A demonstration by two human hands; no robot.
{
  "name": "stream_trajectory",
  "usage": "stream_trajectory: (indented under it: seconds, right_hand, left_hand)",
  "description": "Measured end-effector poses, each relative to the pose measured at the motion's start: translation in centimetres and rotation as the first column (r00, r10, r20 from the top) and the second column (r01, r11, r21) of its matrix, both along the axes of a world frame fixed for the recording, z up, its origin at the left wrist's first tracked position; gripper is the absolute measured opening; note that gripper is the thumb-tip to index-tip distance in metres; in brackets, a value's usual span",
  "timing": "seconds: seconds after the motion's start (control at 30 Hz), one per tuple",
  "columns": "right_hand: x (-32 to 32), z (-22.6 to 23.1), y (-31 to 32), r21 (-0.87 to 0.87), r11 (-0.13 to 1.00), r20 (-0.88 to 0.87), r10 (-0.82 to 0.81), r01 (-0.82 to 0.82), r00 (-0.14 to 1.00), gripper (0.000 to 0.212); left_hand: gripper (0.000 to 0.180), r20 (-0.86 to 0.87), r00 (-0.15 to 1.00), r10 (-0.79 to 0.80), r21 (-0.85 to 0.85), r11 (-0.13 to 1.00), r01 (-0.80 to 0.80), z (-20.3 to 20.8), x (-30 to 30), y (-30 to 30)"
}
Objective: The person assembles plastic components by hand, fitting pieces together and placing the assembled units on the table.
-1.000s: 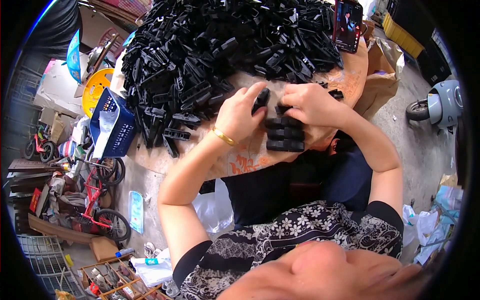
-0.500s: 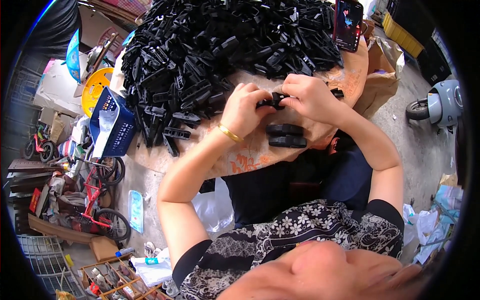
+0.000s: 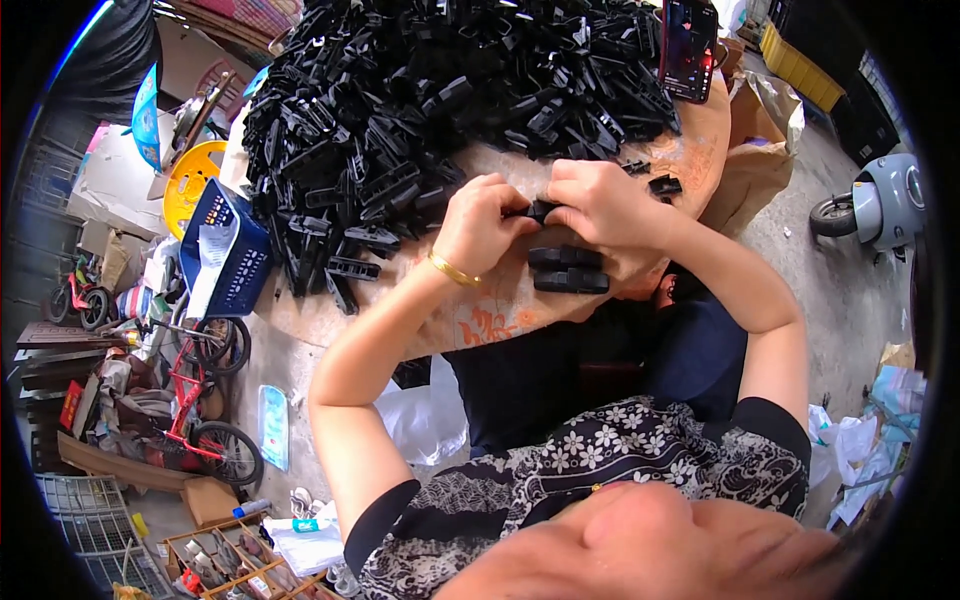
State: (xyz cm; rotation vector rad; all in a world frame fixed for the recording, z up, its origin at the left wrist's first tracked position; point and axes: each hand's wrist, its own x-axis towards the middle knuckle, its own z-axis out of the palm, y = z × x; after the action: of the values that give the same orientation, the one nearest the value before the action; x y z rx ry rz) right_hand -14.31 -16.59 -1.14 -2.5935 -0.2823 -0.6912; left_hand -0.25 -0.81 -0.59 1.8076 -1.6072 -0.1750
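Observation:
Both my hands meet over the near part of the round table [image 3: 505,300], gripping one small black plastic part [image 3: 541,211] between their fingertips. My left hand [image 3: 478,226] pinches its left end, and my right hand [image 3: 603,206] pinches the right end. The fingers cover most of the part, so its full shape is hidden. Just below my right hand lie two black plastic pieces [image 3: 568,270], side by side and touching. Small black pieces [image 3: 664,186] rest beyond my right wrist. A large heap of black plastic parts [image 3: 400,110] covers the far and left side of the table.
At the far right of the table a phone [image 3: 688,55] stands with its screen lit. A blue plastic basket [image 3: 232,255] is at the table's left edge. A brown paper bag [image 3: 765,130] stands to the right. Bicycles [image 3: 205,420] are on the left, a grey scooter [image 3: 885,205] on the right.
My hands have shifted slightly left and nearer to me, with the black part still between them. Another small black piece beyond my right hand has come into sight.

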Motion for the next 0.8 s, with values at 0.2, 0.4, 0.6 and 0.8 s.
stream_trajectory:
  seconds: [0.2, 0.4, 0.6, 0.8]
  right_hand:
    - [-1.5, 2.4, -1.6, 0.087, 0.994, -0.372, 0.093, -0.065, 0.924, 0.023]
    - [0.0, 0.0, -2.8, -0.195, 0.932, 0.154, -0.278, 0.305, 0.948, 0.029]
    - [0.1, -0.5, -2.4, -0.344, 0.884, 0.091, -0.303, 0.316, 0.949, 0.029]
    - [-1.9, -0.3, -2.4, -0.289, 0.902, 0.107, -0.302, 0.320, 0.947, 0.023]
  left_hand:
    - [0.020, -0.096, 0.985, -0.146, 0.097, 0.983, 0.156, 0.6, -0.9, -0.3]
    - [0.031, 0.246, 0.969, -0.006, -0.158, 0.986, 0.046, 0.1, 0.3, -1.2]
    - [0.049, 0.572, 0.723, 0.388, -0.159, 0.917, -0.366, 1.2, 2.2, -0.3]
    - [0.060, 0.621, 0.689, 0.375, 0.014, 0.873, -0.487, 5.1, 2.4, 5.5]
